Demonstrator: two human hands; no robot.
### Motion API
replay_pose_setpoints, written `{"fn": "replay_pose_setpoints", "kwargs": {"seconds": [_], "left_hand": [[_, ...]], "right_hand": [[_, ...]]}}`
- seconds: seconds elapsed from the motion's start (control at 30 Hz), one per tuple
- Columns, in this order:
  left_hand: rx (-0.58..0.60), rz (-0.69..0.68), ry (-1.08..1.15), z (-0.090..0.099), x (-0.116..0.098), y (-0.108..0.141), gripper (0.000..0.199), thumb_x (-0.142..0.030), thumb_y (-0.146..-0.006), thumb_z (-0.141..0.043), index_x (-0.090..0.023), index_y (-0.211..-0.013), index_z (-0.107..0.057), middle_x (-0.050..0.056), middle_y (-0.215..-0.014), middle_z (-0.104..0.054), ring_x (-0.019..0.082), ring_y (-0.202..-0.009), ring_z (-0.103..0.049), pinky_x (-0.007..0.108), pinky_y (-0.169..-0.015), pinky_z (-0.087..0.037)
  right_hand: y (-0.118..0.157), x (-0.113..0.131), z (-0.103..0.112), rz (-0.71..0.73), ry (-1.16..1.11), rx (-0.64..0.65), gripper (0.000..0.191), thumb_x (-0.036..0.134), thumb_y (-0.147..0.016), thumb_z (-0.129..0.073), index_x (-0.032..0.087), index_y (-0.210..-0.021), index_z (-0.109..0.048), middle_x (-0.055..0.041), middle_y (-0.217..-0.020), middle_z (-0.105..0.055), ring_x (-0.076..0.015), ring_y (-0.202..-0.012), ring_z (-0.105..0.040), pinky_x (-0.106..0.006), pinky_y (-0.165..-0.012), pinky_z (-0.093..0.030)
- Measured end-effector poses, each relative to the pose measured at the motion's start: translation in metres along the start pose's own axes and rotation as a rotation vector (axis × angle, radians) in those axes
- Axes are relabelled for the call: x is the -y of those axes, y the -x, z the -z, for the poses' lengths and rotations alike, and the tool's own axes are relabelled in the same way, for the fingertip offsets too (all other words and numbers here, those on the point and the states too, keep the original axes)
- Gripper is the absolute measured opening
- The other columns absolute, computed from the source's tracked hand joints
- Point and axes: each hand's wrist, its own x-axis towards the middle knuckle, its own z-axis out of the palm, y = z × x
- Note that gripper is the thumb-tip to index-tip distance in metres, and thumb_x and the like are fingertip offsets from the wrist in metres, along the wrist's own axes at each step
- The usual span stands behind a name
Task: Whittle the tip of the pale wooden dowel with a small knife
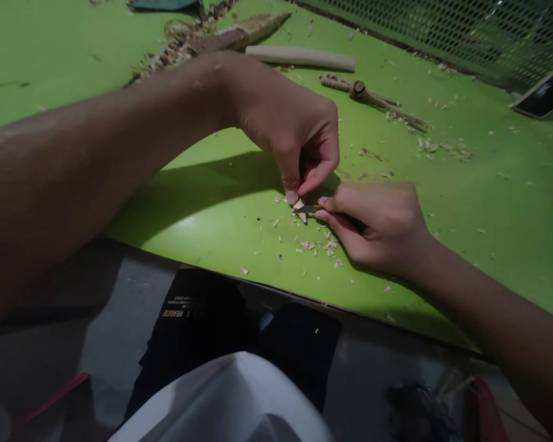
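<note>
I pinch the wooden piece (pixel 299 204) with my left hand (pixel 304 138), the blade (pixel 308 209) with my right hand (pixel 381 226); shavings (pixel 308 245) lie cut, shaping looks unfinished.

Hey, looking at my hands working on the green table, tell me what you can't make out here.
All in the head view:
Blade: rear end hidden by the right hand.
Small wood piece: upper end covered by the left hand.
Dark panel: cut off by the right edge.
Small print on dark clothing: too tiny to read.

White top (pixel 230 402), black printed legwear (pixel 203 331)
</note>
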Motion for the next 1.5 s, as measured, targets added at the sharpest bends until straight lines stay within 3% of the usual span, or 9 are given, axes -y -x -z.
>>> {"fn": "replay_pose_setpoints", "kwargs": {"seconds": [0.23, 0.47, 0.7, 1.07, 1.27, 1.5], "left_hand": [[0.001, -0.001, -0.009, 0.000, 0.000, 0.000, 0.032, -0.047, -0.082, -0.084, -0.015, -0.084, -0.083, 0.002, -0.081, -0.083, 0.022, -0.082, -0.083, 0.031, -0.075, -0.064], [0.011, -0.020, -0.009, 0.001, 0.001, 0.002, 0.042, -0.056, -0.086, -0.083, -0.014, -0.086, -0.083, 0.003, -0.083, -0.084, 0.021, -0.083, -0.083, 0.030, -0.075, -0.065], [-0.005, -0.033, -0.035, 0.001, 0.004, 0.004, 0.035, -0.050, -0.086, -0.082, -0.015, -0.087, -0.083, 0.001, -0.080, -0.082, 0.017, -0.078, -0.081, 0.025, -0.072, -0.062], [0.003, 0.006, 0.019, 0.002, 0.006, 0.005, 0.022, -0.038, -0.085, -0.084, -0.015, -0.087, -0.083, 0.001, -0.081, -0.083, 0.018, -0.080, -0.080, 0.027, -0.075, -0.061], [-0.009, 0.014, -0.007, 0.000, 0.004, 0.004, 0.040, -0.055, -0.086, -0.085, -0.015, -0.086, -0.083, 0.002, -0.080, -0.083, 0.019, -0.078, -0.080, 0.027, -0.074, -0.060], [-0.016, 0.000, -0.013, 0.000, 0.006, 0.006, 0.023, -0.037, -0.087, -0.082, -0.014, -0.087, -0.082, 0.003, -0.083, -0.083, 0.017, -0.078, -0.079, 0.024, -0.073, -0.060]], "right_hand": [[-0.001, 0.000, -0.001, 0.035, 0.020, -0.024, 0.029, 0.025, -0.109, -0.061, 0.024, -0.080, -0.065, 0.0005, -0.066, -0.064, -0.0168, -0.059, -0.053, -0.035, -0.059, -0.033], [-0.002, -0.003, -0.002, 0.060, -0.022, 0.001, 0.033, 0.024, -0.108, -0.057, 0.024, -0.076, -0.059, 0.0015, -0.064, -0.058, -0.0160, -0.058, -0.047, -0.036, -0.060, -0.030], [0.001, -0.004, -0.002, 0.050, -0.057, -0.022, 0.030, 0.024, -0.107, -0.059, 0.023, -0.077, -0.058, 0.0021, -0.064, -0.056, -0.0147, -0.057, -0.043, -0.035, -0.060, -0.025], [0.006, 0.001, 0.002, 0.000, -0.023, 0.058, 0.035, 0.029, -0.108, -0.054, 0.024, -0.074, -0.058, 0.0002, -0.061, -0.056, -0.0169, -0.057, -0.045, -0.036, -0.059, -0.025], [0.007, 0.000, 0.002, 0.019, -0.041, 0.041, 0.031, 0.025, -0.108, -0.055, 0.023, -0.078, -0.060, 0.0006, -0.065, -0.058, -0.0163, -0.059, -0.046, -0.036, -0.060, -0.023], [0.012, 0.002, 0.002, 0.097, 0.109, 0.001, 0.023, 0.018, -0.103, -0.057, 0.021, -0.081, -0.063, -0.0004, -0.071, -0.060, -0.0153, -0.061, -0.043, -0.035, -0.059, -0.019]]}}
